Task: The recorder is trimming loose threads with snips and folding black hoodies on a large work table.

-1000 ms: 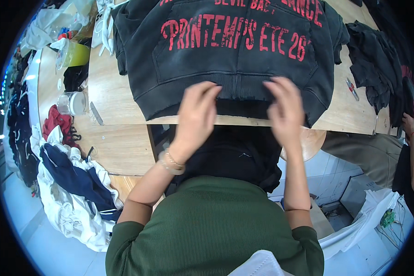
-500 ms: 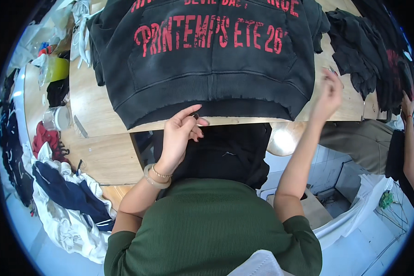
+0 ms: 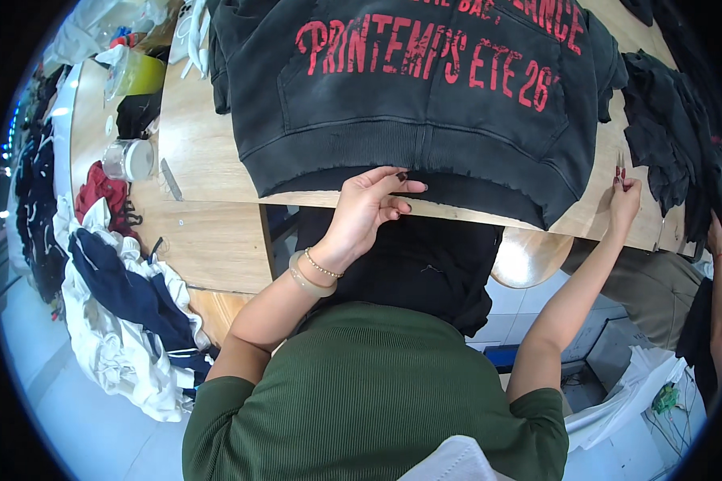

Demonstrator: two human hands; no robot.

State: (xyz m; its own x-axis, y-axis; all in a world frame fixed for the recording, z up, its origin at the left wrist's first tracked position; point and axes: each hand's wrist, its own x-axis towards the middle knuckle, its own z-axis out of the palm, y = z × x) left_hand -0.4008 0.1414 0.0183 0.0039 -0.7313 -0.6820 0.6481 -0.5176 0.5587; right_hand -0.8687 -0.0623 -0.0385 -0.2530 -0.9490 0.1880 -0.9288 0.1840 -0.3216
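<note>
A dark grey hoodie (image 3: 345,112) with red printed lettering lies flat, its ribbed, frayed hem towards me along the table's front edge. My left hand (image 3: 365,210) is at the middle of that hem, fingers loosely bent and apart; the fingertips lie over the hem opening, and nothing shows between them. A beaded bracelet and a pale bangle circle this wrist. To the right of the hoodie, my right hand (image 3: 625,200) is closed on thread snips (image 3: 620,163), small and pointed, with their tips facing away from me. Its grip hides most of the handles.
More dark garments (image 3: 662,128) lie at the right, beside another person's arm (image 3: 720,297). On the left are a clear jar (image 3: 128,160), red cloth (image 3: 100,192), a flat metal strip (image 3: 171,179) and piled white and navy clothes (image 3: 128,313). A round stool (image 3: 529,258) stands below the table edge.
The view has swung, shifting the scene rightwards. My right hand has moved farther from the hoodie's side and closer to the front edge. My left hand stays by the hem's middle.
</note>
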